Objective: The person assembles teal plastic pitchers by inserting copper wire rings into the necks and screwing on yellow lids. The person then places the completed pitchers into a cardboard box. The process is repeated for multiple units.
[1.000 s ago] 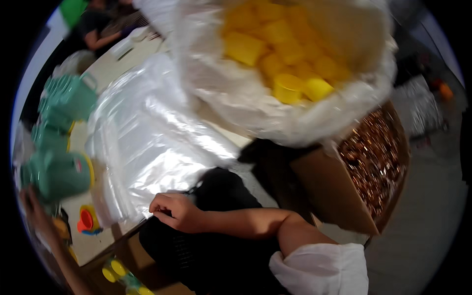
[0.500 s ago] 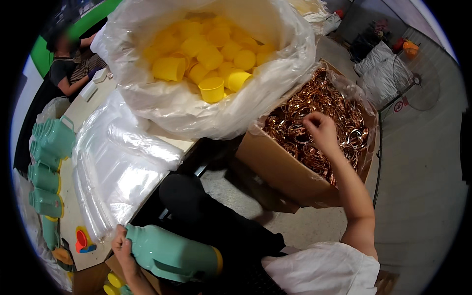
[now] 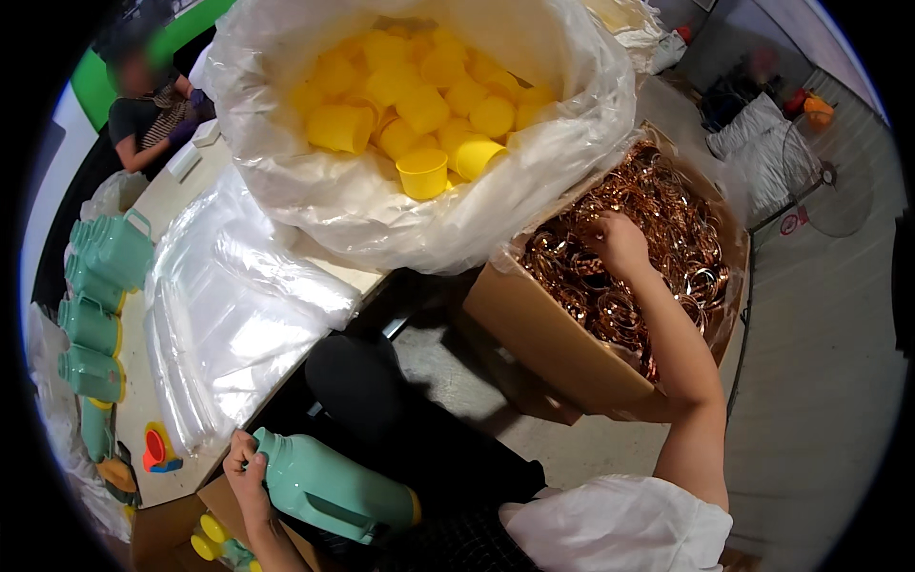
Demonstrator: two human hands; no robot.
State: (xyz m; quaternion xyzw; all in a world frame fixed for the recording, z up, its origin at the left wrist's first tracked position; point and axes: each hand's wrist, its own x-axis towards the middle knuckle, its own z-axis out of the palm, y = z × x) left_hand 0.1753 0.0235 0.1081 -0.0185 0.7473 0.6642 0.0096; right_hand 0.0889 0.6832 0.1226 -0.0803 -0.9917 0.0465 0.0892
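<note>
My left hand [image 3: 250,479] is closed around the neck of a teal vacuum jug [image 3: 334,486]. The jug lies on its side across my lap, its handle toward me and its yellow base pointing right. Over on the right, my right hand [image 3: 621,246] reaches into a cardboard box [image 3: 543,334] heaped with shiny copper-coloured metal rings [image 3: 610,310]. Its fingers are bent together among the rings, and their tips are partly hidden, so what they pinch does not show.
A large clear plastic bag [image 3: 334,214] of yellow cups [image 3: 422,173] stands ahead. Flat plastic bags [image 3: 224,315] cover the table, with more teal jugs [image 3: 93,324] along its left edge. A co-worker [image 3: 143,119] sits far left; a floor fan [image 3: 827,176] stands right.
The view has shifted slightly. My right hand has moved a little left and lower among the rings, fingers still bent. My left hand keeps hold of the jug.
</note>
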